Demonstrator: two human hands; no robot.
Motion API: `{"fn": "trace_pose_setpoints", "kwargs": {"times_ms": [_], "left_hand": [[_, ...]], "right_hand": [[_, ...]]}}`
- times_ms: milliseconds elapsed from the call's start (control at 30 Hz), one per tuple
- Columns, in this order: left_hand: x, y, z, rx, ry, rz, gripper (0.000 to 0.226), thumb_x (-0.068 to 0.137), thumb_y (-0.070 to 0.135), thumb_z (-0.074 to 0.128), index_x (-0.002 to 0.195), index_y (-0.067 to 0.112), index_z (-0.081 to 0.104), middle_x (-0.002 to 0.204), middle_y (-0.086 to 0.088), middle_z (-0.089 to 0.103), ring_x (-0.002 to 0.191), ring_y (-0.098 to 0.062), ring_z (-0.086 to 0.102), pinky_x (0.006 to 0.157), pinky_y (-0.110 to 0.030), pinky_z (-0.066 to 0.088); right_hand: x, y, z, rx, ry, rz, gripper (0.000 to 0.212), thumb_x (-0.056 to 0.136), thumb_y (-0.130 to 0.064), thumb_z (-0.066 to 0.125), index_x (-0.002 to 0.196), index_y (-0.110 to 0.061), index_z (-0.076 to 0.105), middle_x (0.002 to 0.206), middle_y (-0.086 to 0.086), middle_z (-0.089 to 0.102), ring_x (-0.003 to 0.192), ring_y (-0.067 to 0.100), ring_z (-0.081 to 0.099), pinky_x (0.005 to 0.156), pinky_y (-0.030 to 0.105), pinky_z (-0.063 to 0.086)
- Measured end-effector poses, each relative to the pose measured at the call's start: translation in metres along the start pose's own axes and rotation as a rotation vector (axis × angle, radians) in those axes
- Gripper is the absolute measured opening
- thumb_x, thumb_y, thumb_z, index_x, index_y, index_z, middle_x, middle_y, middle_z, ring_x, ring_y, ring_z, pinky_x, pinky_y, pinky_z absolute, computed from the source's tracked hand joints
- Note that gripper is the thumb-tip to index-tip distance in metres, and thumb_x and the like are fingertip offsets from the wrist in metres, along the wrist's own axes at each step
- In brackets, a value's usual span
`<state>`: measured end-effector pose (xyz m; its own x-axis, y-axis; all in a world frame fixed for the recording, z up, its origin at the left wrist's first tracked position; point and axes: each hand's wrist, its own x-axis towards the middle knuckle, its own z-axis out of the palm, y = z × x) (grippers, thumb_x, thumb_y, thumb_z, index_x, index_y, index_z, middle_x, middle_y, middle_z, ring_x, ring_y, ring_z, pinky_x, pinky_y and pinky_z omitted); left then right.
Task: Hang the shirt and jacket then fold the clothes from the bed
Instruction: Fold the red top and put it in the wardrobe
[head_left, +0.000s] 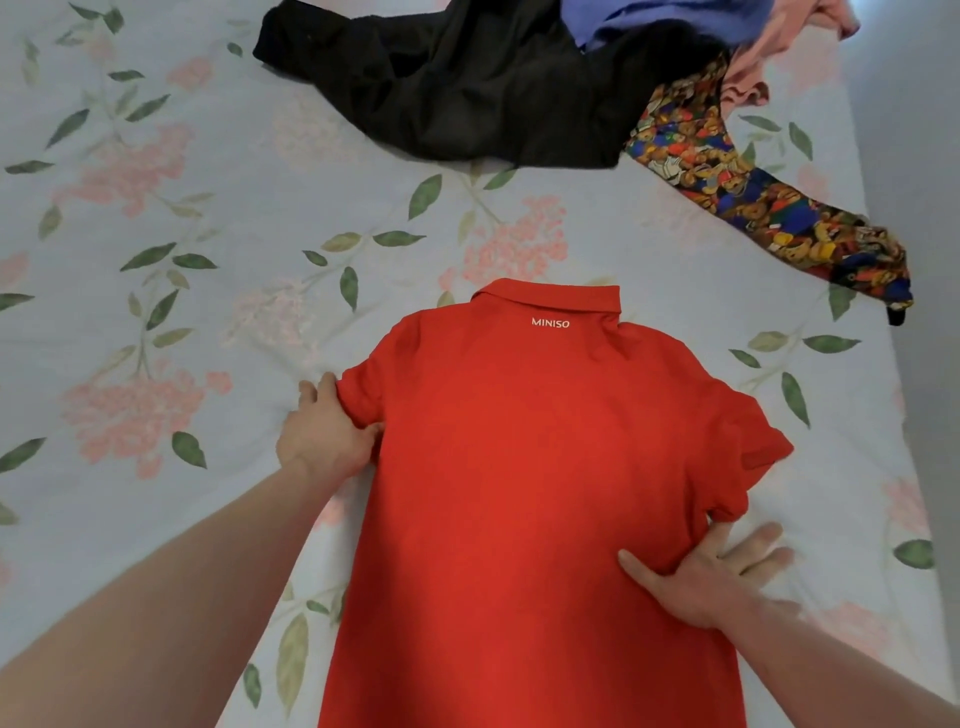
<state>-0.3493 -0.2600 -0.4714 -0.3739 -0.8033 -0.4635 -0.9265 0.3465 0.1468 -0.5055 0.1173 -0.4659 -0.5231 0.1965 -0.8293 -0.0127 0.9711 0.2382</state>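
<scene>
My red polo shirt (524, 467) lies back-up on the floral bedsheet (156, 234), my left hand (324, 431) grasping its sleeve and my right hand (711, 577) pressing flat, fingers spread, on its side below the other sleeve.

Open floral sheet (156, 234) left of the red shirt (519, 467); clothes heap (493, 88), perhaps tangled, across the far side.
</scene>
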Motion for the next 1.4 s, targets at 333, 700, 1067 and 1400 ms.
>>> {"fn": "trace_pose_setpoints", "kwargs": {"times_ms": [333, 700, 1067, 1400], "left_hand": [[0.004, 0.004, -0.003, -0.026, 0.064, -0.001, 0.022, 0.095, 0.025, 0.058, 0.11, 0.01, 0.052, 0.118, -0.017, 0.06, 0.103, -0.042, 0.063, 0.091, -0.047, 0.045], [-0.013, -0.006, -0.041, -0.624, 0.328, -0.297, 0.036, 0.081, 0.028, 0.054, 0.109, 0.006, 0.06, 0.104, -0.018, 0.07, 0.099, -0.042, 0.065, 0.09, -0.049, 0.053], [-0.048, 0.013, -0.056, -0.92, 0.239, -0.264, 0.003, 0.087, 0.021, 0.062, 0.089, 0.019, 0.063, 0.089, -0.007, 0.064, 0.086, -0.029, 0.061, 0.081, -0.046, 0.055], [-0.104, 0.054, -0.056, -0.52, 0.356, 0.444, 0.009, 0.1, 0.021, 0.053, 0.107, 0.02, 0.058, 0.095, 0.001, 0.064, 0.082, -0.019, 0.058, 0.074, -0.035, 0.045]], "right_hand": [[0.004, 0.003, -0.004, 0.045, -0.096, -0.009, 0.166, 0.043, -0.112, 0.033, 0.151, -0.007, -0.037, 0.134, 0.03, -0.062, 0.141, 0.054, -0.04, 0.114, 0.079, 0.002], [0.016, 0.012, 0.009, 0.101, 0.02, -0.083, 0.166, 0.037, -0.113, 0.032, 0.158, -0.015, -0.027, 0.143, 0.027, -0.055, 0.143, 0.052, -0.038, 0.112, 0.08, -0.003], [0.01, 0.03, -0.022, 0.807, 0.508, -0.098, 0.123, 0.066, -0.085, 0.07, 0.156, -0.01, 0.031, 0.157, 0.024, 0.034, 0.146, 0.044, 0.031, 0.118, 0.061, 0.028], [0.026, 0.029, -0.094, 1.229, 0.166, -0.312, 0.057, 0.087, -0.034, 0.082, 0.135, -0.01, 0.063, 0.121, 0.003, 0.07, 0.101, 0.019, 0.068, 0.092, 0.033, 0.051]]}}
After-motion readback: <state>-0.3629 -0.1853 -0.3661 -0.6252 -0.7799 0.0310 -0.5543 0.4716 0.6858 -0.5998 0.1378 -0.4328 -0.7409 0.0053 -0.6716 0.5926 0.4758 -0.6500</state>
